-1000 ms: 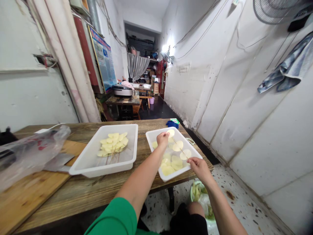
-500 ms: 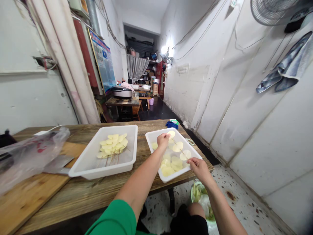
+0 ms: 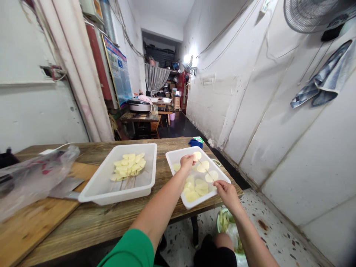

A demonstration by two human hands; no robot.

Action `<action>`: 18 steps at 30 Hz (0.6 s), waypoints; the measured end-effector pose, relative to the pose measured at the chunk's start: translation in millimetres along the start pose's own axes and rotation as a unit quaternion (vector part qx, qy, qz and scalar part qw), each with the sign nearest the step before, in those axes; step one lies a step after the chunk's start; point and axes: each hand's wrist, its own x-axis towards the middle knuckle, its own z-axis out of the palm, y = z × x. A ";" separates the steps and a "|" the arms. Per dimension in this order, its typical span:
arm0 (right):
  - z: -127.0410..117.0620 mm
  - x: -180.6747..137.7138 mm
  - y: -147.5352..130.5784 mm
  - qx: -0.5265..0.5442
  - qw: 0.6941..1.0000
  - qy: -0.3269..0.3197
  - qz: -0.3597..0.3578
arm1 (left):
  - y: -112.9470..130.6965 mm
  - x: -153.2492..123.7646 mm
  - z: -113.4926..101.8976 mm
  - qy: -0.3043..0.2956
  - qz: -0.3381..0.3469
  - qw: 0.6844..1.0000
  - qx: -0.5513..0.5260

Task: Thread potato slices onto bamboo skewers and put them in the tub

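My right hand (image 3: 226, 190) pinches the near end of a thin wooden skewer (image 3: 207, 171) above the right-hand white tray (image 3: 191, 205). Threaded along that skewer are pale yellow slices, which look like potato; two sit mid-length. At the far end, my left hand (image 3: 188, 161) grips another potato slice (image 3: 197, 155) between closed fingers. Loose potato slices (image 3: 201, 184) lie in the tray underneath. In the left-hand white tray (image 3: 155, 163), a pile of skewered slices (image 3: 129, 166) rests with its sticks pointing toward me.
A cutting board (image 3: 36, 218) carries a cleaver (image 3: 68, 187) partly under a clear plastic bag (image 3: 33, 174). A blue cloth (image 3: 195, 143) lies behind the right tray. Below the table's right end, a bin (image 3: 227, 222) holds peelings. A wall runs along the right.
My left hand has shifted slightly right and nearer along the skewer, still with the far slice. The right hand has barely moved; the trays stay in place.
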 end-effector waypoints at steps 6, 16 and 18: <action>1.9 0.6 15.1 0.053 0.998 -0.007 -0.016 | 10.8 2.4 -1.4 -0.022 -0.139 0.981 -0.136; 1.5 1.0 11.1 0.053 0.999 -0.005 -0.005 | 13.3 1.6 -3.3 -0.087 -0.197 0.964 -0.154; 1.7 1.9 8.6 0.037 0.999 -0.001 0.000 | 11.3 0.6 -1.3 -0.093 -0.206 0.963 -0.149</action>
